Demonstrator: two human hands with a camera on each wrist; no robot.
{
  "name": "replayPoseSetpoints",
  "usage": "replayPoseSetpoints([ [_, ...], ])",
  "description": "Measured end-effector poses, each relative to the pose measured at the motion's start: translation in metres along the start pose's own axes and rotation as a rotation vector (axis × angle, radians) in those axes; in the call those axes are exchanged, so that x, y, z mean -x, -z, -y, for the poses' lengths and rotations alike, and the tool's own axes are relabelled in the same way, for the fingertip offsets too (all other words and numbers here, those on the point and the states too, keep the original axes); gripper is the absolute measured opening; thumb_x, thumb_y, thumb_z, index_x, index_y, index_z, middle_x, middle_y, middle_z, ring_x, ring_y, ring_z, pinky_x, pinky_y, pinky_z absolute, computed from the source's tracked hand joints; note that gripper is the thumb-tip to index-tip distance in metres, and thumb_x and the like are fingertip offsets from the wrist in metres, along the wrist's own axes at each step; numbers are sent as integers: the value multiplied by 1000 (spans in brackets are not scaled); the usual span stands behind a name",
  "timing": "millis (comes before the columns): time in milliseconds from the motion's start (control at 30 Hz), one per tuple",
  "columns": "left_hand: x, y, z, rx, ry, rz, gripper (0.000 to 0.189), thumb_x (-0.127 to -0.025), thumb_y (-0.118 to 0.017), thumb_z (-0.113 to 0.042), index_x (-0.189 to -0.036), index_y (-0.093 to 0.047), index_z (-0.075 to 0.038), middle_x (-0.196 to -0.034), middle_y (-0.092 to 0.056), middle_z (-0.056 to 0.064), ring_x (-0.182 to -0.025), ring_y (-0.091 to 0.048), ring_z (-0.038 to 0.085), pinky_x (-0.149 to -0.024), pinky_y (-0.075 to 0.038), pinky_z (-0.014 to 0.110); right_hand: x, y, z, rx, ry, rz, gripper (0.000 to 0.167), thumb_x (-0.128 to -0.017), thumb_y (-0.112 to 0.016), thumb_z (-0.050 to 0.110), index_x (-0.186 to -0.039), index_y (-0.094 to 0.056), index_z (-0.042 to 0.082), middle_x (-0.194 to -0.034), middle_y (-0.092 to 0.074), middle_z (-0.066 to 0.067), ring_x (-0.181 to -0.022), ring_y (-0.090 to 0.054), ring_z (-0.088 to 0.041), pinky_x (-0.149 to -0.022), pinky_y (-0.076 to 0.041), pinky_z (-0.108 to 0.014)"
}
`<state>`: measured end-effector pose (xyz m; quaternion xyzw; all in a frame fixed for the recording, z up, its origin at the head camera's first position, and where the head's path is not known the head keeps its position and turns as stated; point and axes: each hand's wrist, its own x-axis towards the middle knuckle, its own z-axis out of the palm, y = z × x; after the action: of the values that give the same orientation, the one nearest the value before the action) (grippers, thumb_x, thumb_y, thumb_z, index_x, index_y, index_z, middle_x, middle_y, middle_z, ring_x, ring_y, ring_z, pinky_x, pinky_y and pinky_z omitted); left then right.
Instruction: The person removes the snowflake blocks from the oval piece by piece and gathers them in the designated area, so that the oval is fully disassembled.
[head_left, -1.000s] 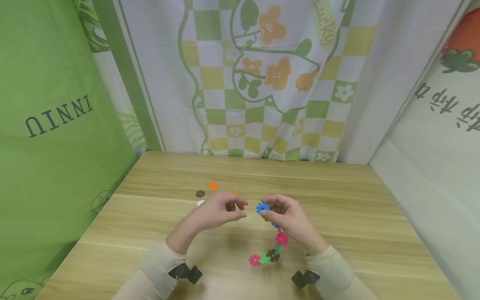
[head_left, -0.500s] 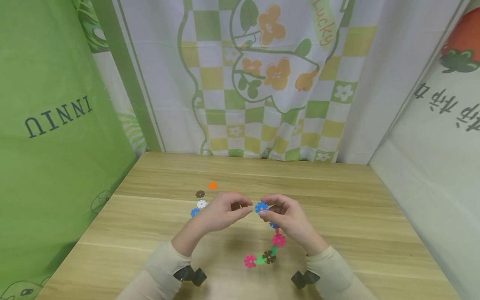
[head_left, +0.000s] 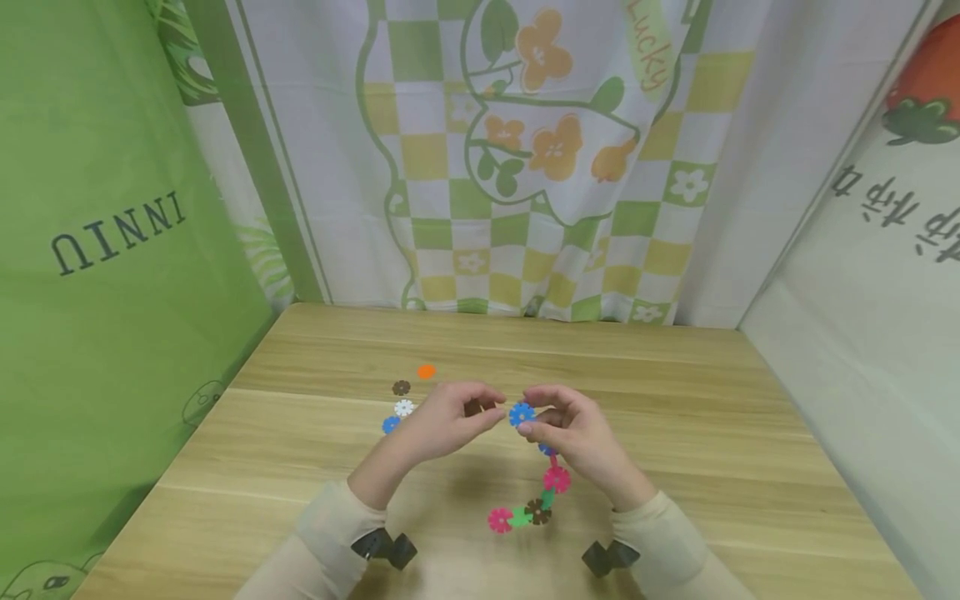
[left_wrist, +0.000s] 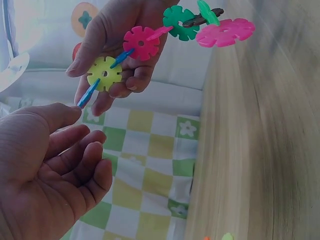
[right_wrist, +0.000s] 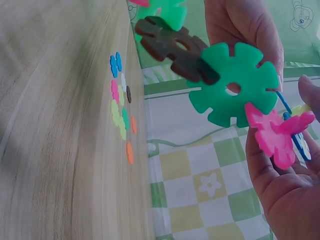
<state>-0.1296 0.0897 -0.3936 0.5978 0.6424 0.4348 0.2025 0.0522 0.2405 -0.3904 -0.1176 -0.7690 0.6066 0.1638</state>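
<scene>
A second ago there was a wider gap between the left hand [head_left: 450, 421] and the blue disc [head_left: 517, 411]. Now the left hand has moved in, so its fingertips are right next to the disc, and both hands are at the same end of the chain [head_left: 557, 479]. The chain's low end, a pink disc [head_left: 495, 521], has swung a bit to the left too.

The right hand [head_left: 581, 429], right of the middle, grips the chain near the blue disc with thumb and fingers, and the rest hangs down over the bench [head_left: 712, 467]. In the left wrist view, a yellow disc [left_wrist: 112, 75] in the upper left is by its thumb. The left hand's grip looks loose: fingers softly curled, thumb tip at the chain's blue end, not pinching anything I can see. Both hands point inward, tips almost meeting.
</scene>
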Motion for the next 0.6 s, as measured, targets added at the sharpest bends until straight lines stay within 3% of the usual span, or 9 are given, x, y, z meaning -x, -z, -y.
replayPoseSetpoints([
  [200, -1, -1, -1, 2, 2, 18, 26, -97, -63, -28, -115, -68, -10, -87, -64, -9, -75, -60, 10, -64, -53, 29, 0, -1, 1, -3, -2, 7, 43, -87, -76, 18, -126, -59, 11, -124, -58, -12, -84, -66, -22, -57, -48, -24],
  [433, -1, -2, -4, 37, -33, 53, 28, -98, -62, -28, -118, -67, -9, -86, -65, -9, -71, -58, 11, -62, -51, 28, 0, -1, 2, -14, 0, 19, 49, -87, -76, 17, -129, -55, 2, -126, -56, -13, -83, -66, -22, -58, -48, -23],
  [600, -1, -3, -5, 54, -40, 89, 29, -98, -62, -28, -119, -67, -9, -85, -66, -4, -67, -56, 11, -59, -50, 27, -1, -2, 1, -28, -2, 21, 46, -87, -77, 16, -127, -57, 6, -126, -56, -14, -82, -66, -21, -58, -47, -22],
])
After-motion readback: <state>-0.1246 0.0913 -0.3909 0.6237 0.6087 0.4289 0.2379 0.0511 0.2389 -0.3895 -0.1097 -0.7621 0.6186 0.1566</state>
